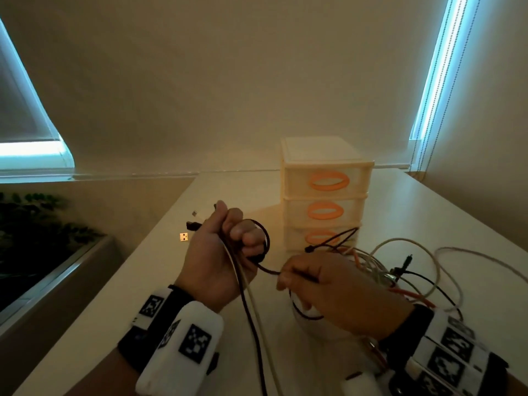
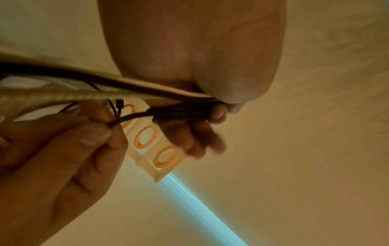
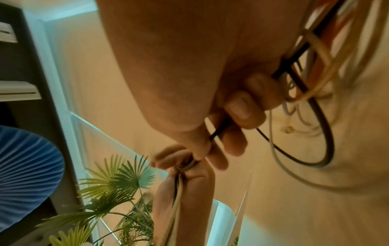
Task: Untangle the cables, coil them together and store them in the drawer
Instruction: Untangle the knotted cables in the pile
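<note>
No readable text, brand or number shows anywhere. The only signs are black-and-white square coded markers (image 1: 195, 342) on the wrist bands (image 1: 183, 332), well behind the fingers; they carry no letters.

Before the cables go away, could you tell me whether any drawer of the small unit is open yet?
All shut: the three drawer fronts of the drawer unit sit flush in the head view, none pulled out.

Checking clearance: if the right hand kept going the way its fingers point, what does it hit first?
Likely the left hand: the right hand points left along the dark cable it pinches, and that runs straight into the left fist. Depth between them is unclear.
</note>
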